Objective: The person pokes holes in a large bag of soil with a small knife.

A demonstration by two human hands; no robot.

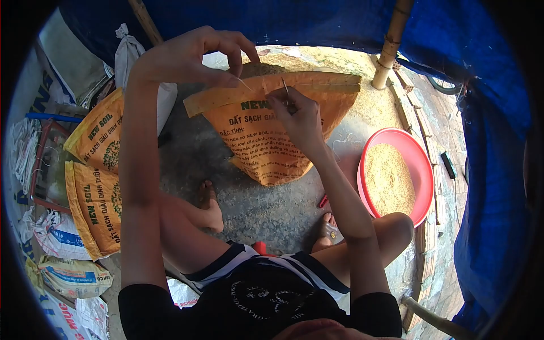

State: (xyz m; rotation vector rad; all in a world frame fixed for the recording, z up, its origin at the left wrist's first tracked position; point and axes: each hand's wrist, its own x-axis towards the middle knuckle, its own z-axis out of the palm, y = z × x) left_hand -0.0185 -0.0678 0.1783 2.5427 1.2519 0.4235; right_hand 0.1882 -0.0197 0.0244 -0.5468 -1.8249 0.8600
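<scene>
The fingers [234,63] of the left hand [192,59] are drawn together at the tips, pinching a thin pale strand [245,84] that slants down toward the top of an orange NEW SOIL sack [266,148]. The right hand [299,115] is right against that sack's folded top band [334,83], its thumb and fingers clamped on a slim stick-like tool [285,86]; from where I stand I can't make out what kind it is. The sack is in front of the seated person, just past the feet, over a grey floor [182,148], its printed side toward us and its shape narrowing toward the near end.

Over on the person's right sits a pink basin [425,190] partly filled with golden husks [389,180], and more of the same colour lies scattered beyond the sack, near a bamboo pole [391,48]. On the left, two more orange sacks [93,208] with the same lettering lie side by side. A blue tarpaulin [494,130] hangs along the right side.
</scene>
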